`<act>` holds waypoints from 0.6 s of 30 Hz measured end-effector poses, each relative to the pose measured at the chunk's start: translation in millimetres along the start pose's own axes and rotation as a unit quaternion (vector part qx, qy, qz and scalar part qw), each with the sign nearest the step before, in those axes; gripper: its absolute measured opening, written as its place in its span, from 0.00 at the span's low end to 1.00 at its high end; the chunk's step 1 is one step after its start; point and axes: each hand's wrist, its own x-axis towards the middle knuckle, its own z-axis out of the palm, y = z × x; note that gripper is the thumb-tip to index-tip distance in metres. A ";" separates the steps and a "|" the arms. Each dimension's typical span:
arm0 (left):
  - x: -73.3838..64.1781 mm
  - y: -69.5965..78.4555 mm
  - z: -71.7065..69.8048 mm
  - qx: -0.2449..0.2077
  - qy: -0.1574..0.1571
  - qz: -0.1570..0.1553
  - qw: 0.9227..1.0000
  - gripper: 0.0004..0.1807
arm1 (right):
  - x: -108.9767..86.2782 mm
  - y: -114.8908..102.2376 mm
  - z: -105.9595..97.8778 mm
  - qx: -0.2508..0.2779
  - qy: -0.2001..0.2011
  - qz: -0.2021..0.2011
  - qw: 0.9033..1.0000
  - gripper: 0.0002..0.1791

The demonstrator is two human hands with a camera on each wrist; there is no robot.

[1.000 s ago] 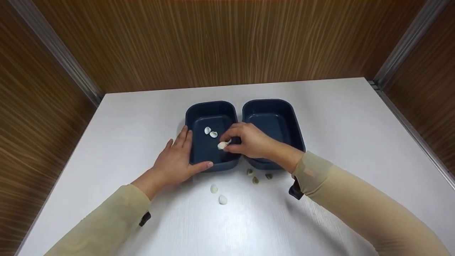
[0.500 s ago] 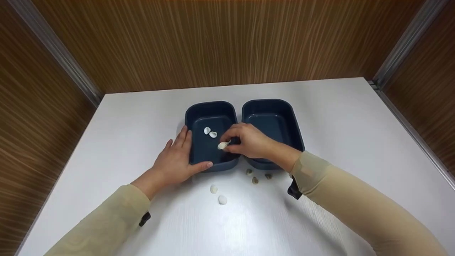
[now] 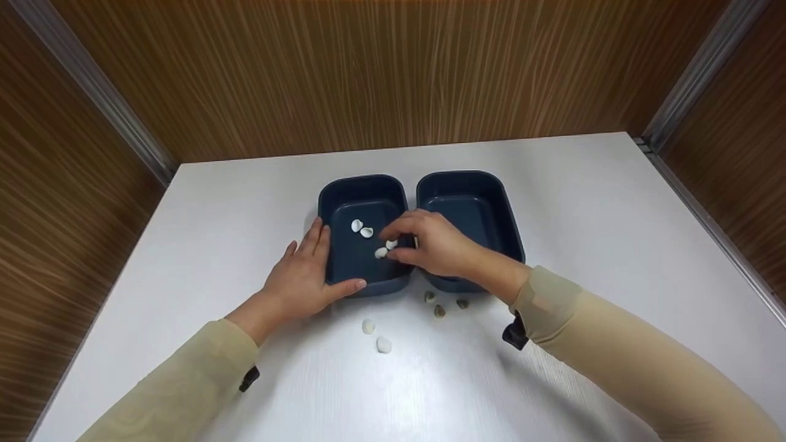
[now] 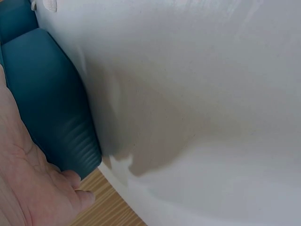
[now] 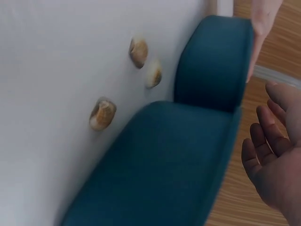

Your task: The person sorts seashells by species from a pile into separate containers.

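Observation:
My left hand (image 3: 299, 281) rests against the left side of the left dark blue bin (image 3: 353, 265), its fingers straight and the thumb along the front rim. Over the right part of that bin is my right hand (image 3: 439, 245), fingers loosely bent and parted. Just under its fingertips a white seashell (image 3: 381, 253) and another white shell (image 3: 392, 244) lie on the bin floor. Two more white shells (image 3: 366, 232) sit further back inside. In the right wrist view the right hand (image 5: 277, 150) shows nothing in its fingers.
A second blue bin (image 3: 463, 215) stands close on the right. In front of the bins, two white shells (image 3: 384, 345) and three brownish shells (image 3: 439, 311) lie on the white table (image 3: 245, 196). Wood-grain panels (image 3: 393, 73) enclose the back and sides.
My right thumb and fingers have parted and let go of a white shell, which now lies on the left bin's floor. The left hand has stayed in place.

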 end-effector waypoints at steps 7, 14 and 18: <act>-1.4 -0.1 0.3 -0.006 0.000 -0.005 1.000 0.73 | -18.0 -17.2 -5.2 0.025 0.016 -0.055 0.998 0.14; -0.6 -0.3 1.8 -0.008 0.002 -0.004 1.000 0.75 | -37.3 -32.0 -2.2 0.055 0.007 -0.096 0.994 0.13; -0.1 0.0 2.0 -0.008 0.003 -0.003 1.000 0.74 | -46.7 -35.2 5.3 0.066 -0.007 -0.101 0.993 0.12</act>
